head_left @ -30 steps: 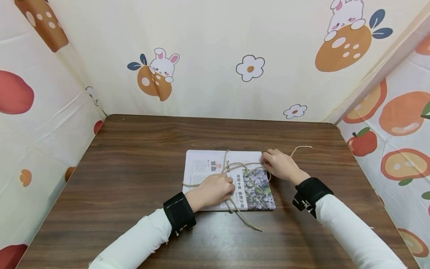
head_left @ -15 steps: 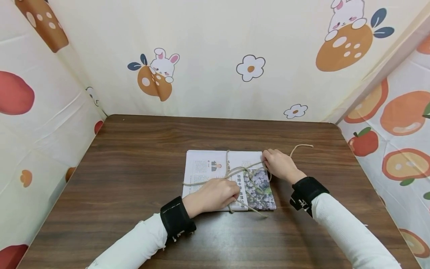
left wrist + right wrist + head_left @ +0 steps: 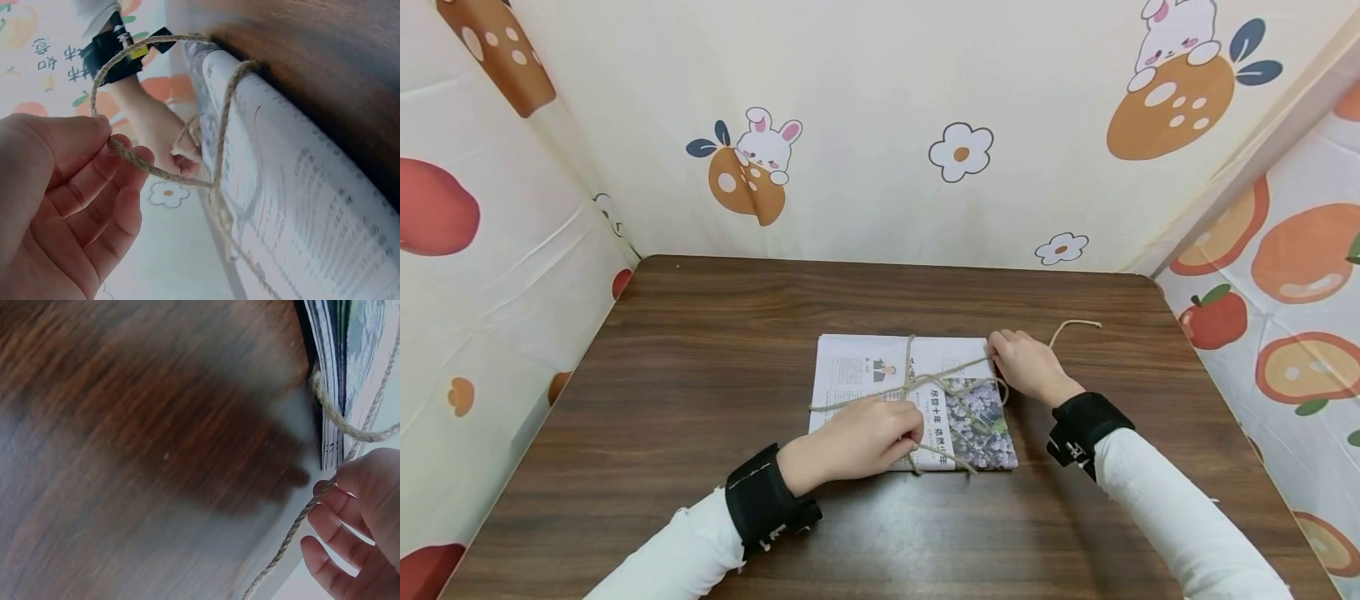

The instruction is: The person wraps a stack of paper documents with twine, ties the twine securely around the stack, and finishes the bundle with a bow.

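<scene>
A flat stack of folded newspapers (image 3: 850,358) lies on the table, with jute twine (image 3: 955,370) passing round it both ways and crossing on top. My left hand (image 3: 865,435) is over the stack's front part. In the left wrist view, its thumb and index finger pinch a strand of the twine (image 3: 220,144) that bows out in a loop. At the stack's back right corner, my right hand (image 3: 1030,367) pinches another strand, whose loose end sticks out behind it. The right wrist view shows this twine (image 3: 294,528) between thumb and fingertip, the other fingers loosely bent.
The brown wooden table (image 3: 715,333) extends on all sides of the stack. A patterned cloth (image 3: 865,167) stands behind it, with more printed cloth at left and right. Black bands (image 3: 767,500) with small cameras sit on both wrists.
My left hand first shifted right, then drew back left and toward me, pulling twine along. The twine's front tail now reaches less far off the stack. My right hand stays almost still.
</scene>
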{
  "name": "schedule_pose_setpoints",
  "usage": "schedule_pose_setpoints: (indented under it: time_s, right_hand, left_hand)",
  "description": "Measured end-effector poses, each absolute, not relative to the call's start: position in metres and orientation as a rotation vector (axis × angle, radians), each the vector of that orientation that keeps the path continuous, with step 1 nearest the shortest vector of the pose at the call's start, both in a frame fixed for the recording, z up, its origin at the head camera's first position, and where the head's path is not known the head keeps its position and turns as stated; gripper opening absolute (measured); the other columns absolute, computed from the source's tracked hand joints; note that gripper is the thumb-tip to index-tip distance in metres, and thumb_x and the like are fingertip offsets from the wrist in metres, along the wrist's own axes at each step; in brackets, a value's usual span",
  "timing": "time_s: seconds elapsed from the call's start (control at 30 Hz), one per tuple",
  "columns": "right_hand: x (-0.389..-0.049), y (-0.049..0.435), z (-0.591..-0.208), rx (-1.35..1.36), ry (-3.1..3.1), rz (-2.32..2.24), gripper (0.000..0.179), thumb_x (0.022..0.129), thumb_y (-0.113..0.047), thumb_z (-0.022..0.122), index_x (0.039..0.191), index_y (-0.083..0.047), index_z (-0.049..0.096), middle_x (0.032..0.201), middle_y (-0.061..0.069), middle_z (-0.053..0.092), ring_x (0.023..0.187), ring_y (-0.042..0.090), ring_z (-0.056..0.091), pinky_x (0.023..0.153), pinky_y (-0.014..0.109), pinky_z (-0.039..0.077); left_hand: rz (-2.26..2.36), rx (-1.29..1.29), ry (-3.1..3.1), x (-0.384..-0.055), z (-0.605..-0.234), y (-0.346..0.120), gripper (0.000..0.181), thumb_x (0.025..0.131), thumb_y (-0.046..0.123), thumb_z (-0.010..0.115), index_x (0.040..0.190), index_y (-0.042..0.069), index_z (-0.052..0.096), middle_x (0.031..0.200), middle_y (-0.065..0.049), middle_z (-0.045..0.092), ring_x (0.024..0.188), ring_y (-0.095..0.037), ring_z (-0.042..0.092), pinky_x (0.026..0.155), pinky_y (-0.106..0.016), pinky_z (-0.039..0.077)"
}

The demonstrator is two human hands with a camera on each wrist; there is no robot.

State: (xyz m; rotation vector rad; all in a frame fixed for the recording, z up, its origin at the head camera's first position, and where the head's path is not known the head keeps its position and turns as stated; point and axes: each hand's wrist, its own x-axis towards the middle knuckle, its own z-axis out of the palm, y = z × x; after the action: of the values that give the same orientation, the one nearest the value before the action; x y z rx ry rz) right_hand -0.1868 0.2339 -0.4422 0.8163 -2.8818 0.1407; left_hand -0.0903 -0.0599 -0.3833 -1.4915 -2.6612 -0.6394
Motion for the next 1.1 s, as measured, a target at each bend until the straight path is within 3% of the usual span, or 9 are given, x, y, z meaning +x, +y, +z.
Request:
schedule_pose_setpoints:
  time_s: [0.33,0.57,0.8,1.1]
  right_hand:
    - [-0.188,0.236,-0.443,0.795,-2.89,0.131,0.009,0.088,-0.007,0.056,0.082,-0.009,0.05,0.074,0.004,0.051,0.065,0.021,0.045,0.056,0.031,0.036]
    - [-0.186,0.236,-0.441,0.808,-2.868,0.163,0.012,0.088,-0.006,0.056,0.08,-0.009,0.047,0.07,0.002,0.049,0.063,0.02,0.04,0.055,0.03,0.032]
    - [-0.183,0.236,-0.441,0.833,-2.843,0.172,0.015,0.088,-0.005,0.056,0.079,-0.008,0.045,0.066,0.0,0.044,0.059,0.019,0.034,0.052,0.027,0.025]
    - [-0.184,0.235,-0.441,0.833,-2.842,0.173,0.008,0.087,-0.006,0.058,0.083,-0.009,0.052,0.074,0.003,0.055,0.064,0.02,0.045,0.055,0.03,0.036]
  left_hand:
    - [-0.827,-1.408,-2.619,-0.09,-0.371,-0.075,0.009,0.086,0.011,0.058,0.08,0.018,0.056,0.075,0.01,0.054,0.061,-0.001,0.045,0.057,-0.013,0.036]
    - [-0.956,-1.089,-2.628,-0.105,-0.381,-0.081,0.009,0.084,0.004,0.057,0.087,0.013,0.058,0.075,0.008,0.06,0.066,-0.002,0.054,0.06,-0.015,0.043]
    - [-0.937,-0.775,-2.666,-0.117,-0.39,-0.094,0.012,0.08,0.003,0.061,0.082,0.012,0.054,0.073,0.004,0.061,0.064,-0.006,0.057,0.056,-0.019,0.044]
    - [-0.928,-0.473,-2.747,-0.124,-0.401,-0.106,0.013,0.079,0.004,0.063,0.076,0.015,0.055,0.071,0.004,0.06,0.061,-0.006,0.055,0.053,-0.023,0.043]
